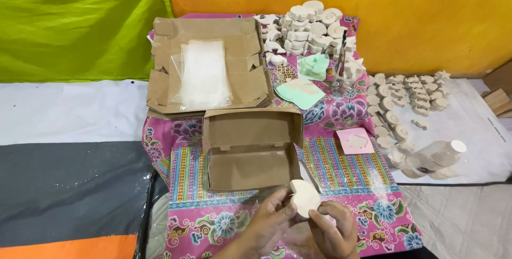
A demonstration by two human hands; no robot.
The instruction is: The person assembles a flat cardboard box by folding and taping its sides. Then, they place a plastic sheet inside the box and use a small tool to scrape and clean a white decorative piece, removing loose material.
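1. The cream plaster shape (304, 197), flat and rounded with a notch on its upper left edge, sits between both hands, low in the view, just in front of the open cardboard box (250, 149).
2. The left hand (273, 220) is closed on the shape's left edge, thumb against its face and fingers behind.
3. The right hand (334, 230) curls around the lower right edge, its thumb touching the rim; both hands hold the same piece.
4. A thin clear film seems to surround the shape, but it is too faint to confirm.
5. Behind lie flattened cardboard boxes (208, 64) bearing clear plastic bags (204, 73), and a stack of white plaster shapes (312, 27).
6. Both wrists are cut off by the bottom edge; the fingertips behind the shape are hidden.
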